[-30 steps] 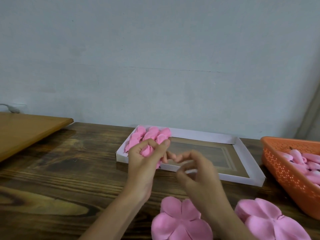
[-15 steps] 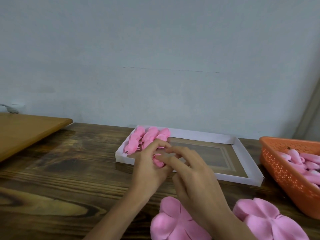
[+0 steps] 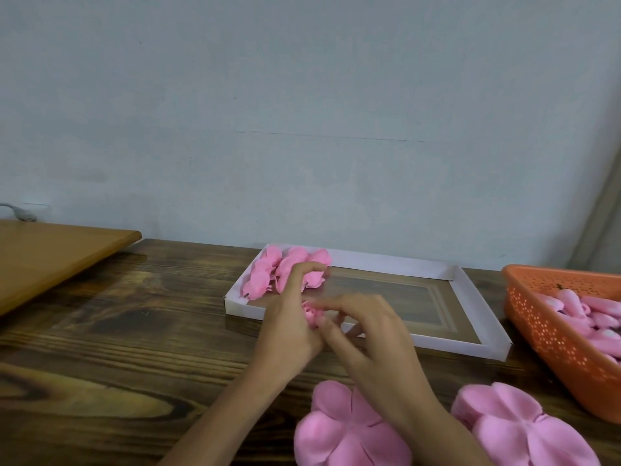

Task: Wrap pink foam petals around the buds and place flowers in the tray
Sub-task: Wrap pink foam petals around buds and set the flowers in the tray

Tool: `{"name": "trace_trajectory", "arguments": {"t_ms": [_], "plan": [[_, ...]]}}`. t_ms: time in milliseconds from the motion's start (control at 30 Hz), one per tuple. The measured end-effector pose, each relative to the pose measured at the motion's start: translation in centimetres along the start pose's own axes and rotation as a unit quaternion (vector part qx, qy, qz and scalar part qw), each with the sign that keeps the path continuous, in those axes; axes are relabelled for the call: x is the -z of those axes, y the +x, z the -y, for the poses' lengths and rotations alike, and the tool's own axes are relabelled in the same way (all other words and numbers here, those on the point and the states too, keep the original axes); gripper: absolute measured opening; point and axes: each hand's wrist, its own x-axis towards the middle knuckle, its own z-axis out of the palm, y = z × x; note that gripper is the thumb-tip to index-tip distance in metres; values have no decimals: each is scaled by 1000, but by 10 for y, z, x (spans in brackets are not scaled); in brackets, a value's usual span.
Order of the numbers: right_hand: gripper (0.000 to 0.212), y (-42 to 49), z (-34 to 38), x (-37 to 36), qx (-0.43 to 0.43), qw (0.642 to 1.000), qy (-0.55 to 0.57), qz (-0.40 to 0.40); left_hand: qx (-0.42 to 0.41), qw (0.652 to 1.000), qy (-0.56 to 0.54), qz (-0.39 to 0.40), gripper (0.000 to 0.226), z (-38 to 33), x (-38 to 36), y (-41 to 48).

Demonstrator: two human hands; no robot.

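L hand gripped a small pink flower, fingers curled round it. Its index was raised, tip over the done flowers. R hand was at the flower's right side: index & thumb tips on it, other fingers curled under. Fingertips were a bit blurred, so exact contact was hard to tell. Both forearms entered from the bottom edge.

The flower sat between the two hands, just in front of the tray's near rim, toward its left end. It was mostly hidden, only the rolled top showing. Couldn't tell if it touched the rim.

Tray: white, shallow, rectangular, on the table, centre-right. Most of its brown floor was bare. Done flowers were bunched in the far-left corner, touching each other.

Petals lay flat at the near table edge in 2 lots. One was under the R forearm & partly covered by it. The other was to the right, near the basket's near corner. Both had rounded lobes w/ slits between.

Basket: orange, perforated wall, far right, cut off by the frame. Pink buds were piled inside.

A lighter brown board was far left, overlapping the dark table. Grey-blue wall behind.
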Motion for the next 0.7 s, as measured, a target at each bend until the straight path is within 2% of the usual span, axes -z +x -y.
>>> {"name": "trace_trajectory", "arguments": {"t_ms": [100, 200, 333, 433, 567, 700], "plan": [[17, 9, -6, -3, -22, 998, -33, 44, -18, 988, 152, 16, 100, 6, 4, -2], [14, 20, -9, -5, -50, 994, -34, 92, -1, 989, 147, 32, 126, 11, 9, -2], [17, 42, -15, 1, -94, 979, 17, 181, 28, 993, 102, 51, 116, 6, 8, 3], [22, 59, -18, 8, -120, 959, 60, 248, 29, 994, 53, 92, 124, 9, 9, 3], [25, 77, -22, 9, -122, 951, 95, 268, 38, 991, -6, 131, 131, 7, 14, 2], [22, 89, -33, 2, -177, 928, 177, 276, 76, 990, -58, 106, 131, 8, 16, 6]]}}
